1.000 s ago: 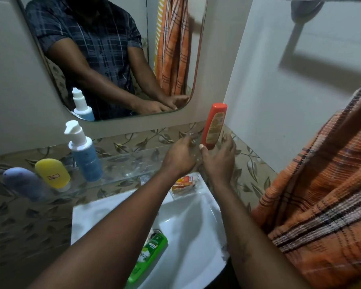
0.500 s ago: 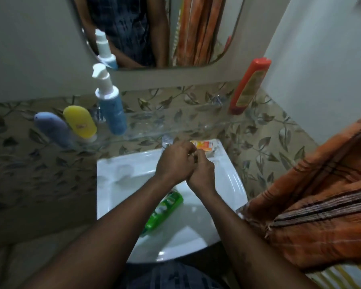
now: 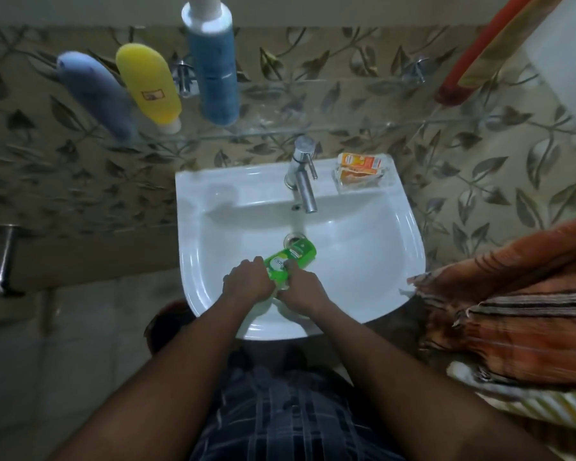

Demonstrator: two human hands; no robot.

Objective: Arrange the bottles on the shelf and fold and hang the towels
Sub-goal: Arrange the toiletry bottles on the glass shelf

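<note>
the person wears a dark shirt [image 3: 286, 417] in a plaid check, navy to charcoal, crossed by thin paler blue-grey lines that make large squares. the cloth shows at the bottom middle of the view, between the arms. the left forearm [image 3: 180, 361] and right forearm [image 3: 379, 361] are bare, as are the left hand [image 3: 248, 277] and right hand [image 3: 301, 291].

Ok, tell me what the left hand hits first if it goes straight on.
The left hand holds the green bottle; past that, probably the sink wall under the tap, depth unclear.
</note>
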